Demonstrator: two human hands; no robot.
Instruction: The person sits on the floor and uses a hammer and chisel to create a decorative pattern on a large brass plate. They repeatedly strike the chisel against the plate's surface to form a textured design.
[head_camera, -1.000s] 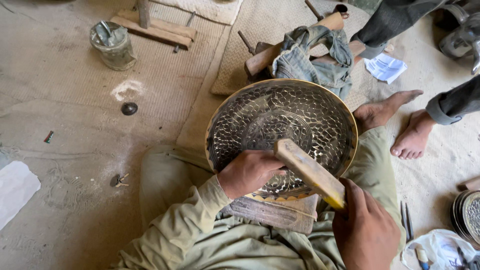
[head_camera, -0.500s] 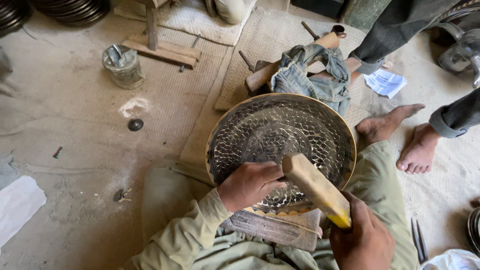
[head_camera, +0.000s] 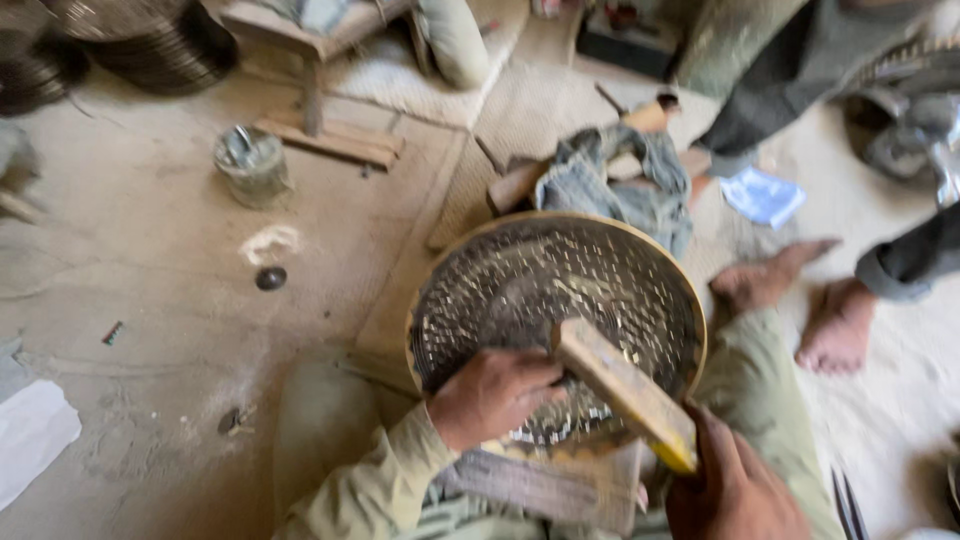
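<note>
Where mats (head_camera: 520, 130) end, dusty concrete floor (head_camera: 150, 300) spreads.

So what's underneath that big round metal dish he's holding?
A wooden board pokes out beneath the hammered dish, resting on the lap. The left hand grips the dish's near rim; whatever else lies underneath is covered.

A round metal bowl (head_camera: 556, 320) sits on the person's lap, above a wooden block (head_camera: 545, 487). The left hand (head_camera: 492, 395) rests on the bowl's near rim; to its right, the right hand (head_camera: 735, 492) holds a wooden mallet (head_camera: 625, 390) over the bowl. Behind the bowl lies a bundle of cloth (head_camera: 610, 185). On the floor (head_camera: 150, 300) far left stands a tin can (head_camera: 251, 165). Bare feet (head_camera: 800, 305) lie right of the bowl.
</note>
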